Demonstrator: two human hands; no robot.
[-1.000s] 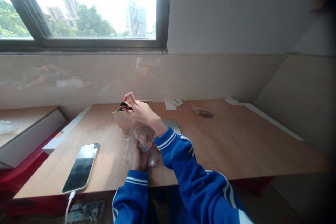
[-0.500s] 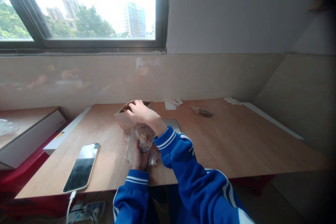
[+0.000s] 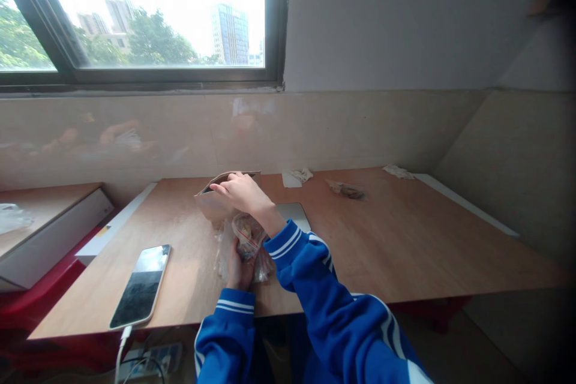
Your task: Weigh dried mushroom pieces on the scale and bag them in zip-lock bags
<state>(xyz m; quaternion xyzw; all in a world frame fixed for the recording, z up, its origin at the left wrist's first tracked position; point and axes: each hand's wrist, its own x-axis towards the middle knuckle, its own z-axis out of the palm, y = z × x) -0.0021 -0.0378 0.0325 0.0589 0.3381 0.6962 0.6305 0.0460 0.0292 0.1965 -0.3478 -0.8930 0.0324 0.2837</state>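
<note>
My left hand [image 3: 240, 270] is closed round a small clear zip bag [image 3: 248, 234] with a red line near its mouth and brownish bits inside. More crumpled clear plastic bags [image 3: 222, 252] lie around that hand on the wooden table. Just beyond stands an open brown cardboard box [image 3: 216, 207]. My right hand [image 3: 243, 192] reaches over its rim with fingers bent down into the opening. The fingertips are hidden, so whatever they pinch does not show. My right wrist passes above the zip bag.
A phone [image 3: 141, 288] with a white cable [image 3: 121, 345] plugged in lies at the left. Behind my right wrist is a flat grey object [image 3: 294, 216]. Farther back are a bag of brown pieces [image 3: 346, 190], a white card [image 3: 291, 180] and crumpled tissues [image 3: 398, 172].
My right hand's fingers have shifted slightly at the box opening. My left hand keeps the zip bag in about the same place, and the view has moved a little.
</note>
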